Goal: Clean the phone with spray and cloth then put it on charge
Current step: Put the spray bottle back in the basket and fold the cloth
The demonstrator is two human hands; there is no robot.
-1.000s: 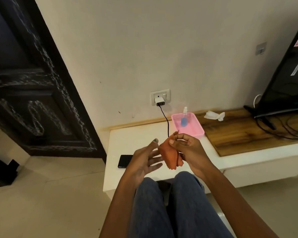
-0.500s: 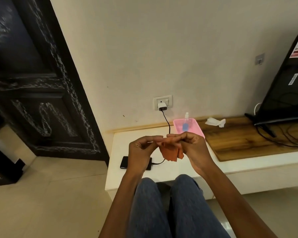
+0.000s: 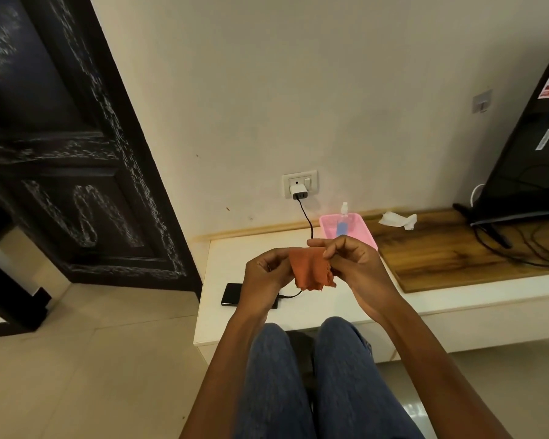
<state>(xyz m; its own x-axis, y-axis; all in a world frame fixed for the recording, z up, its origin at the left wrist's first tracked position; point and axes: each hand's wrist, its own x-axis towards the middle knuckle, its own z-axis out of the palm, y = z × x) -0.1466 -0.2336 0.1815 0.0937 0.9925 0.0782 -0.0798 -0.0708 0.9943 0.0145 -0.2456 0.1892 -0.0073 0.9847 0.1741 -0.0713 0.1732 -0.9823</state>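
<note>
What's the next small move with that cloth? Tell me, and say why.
Probably set the orange cloth down in the pink tray. Both hands, left and right, pinch it by its top edge above the counter, while the phone already lies on the counter with the black cable running to it from the wall charger.

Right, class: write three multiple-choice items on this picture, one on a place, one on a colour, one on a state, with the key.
1. Where is the spray bottle?
A in the pink tray
B on the floor
C on the wooden board

2. What colour is the cloth?
A white
B orange
C blue

3. How is the cloth held?
A lying on the phone
B by one hand
C by both hands

Key: A, it stands inside the tray; B, the fabric is orange; C, left hand and right hand each pinch it.
</note>
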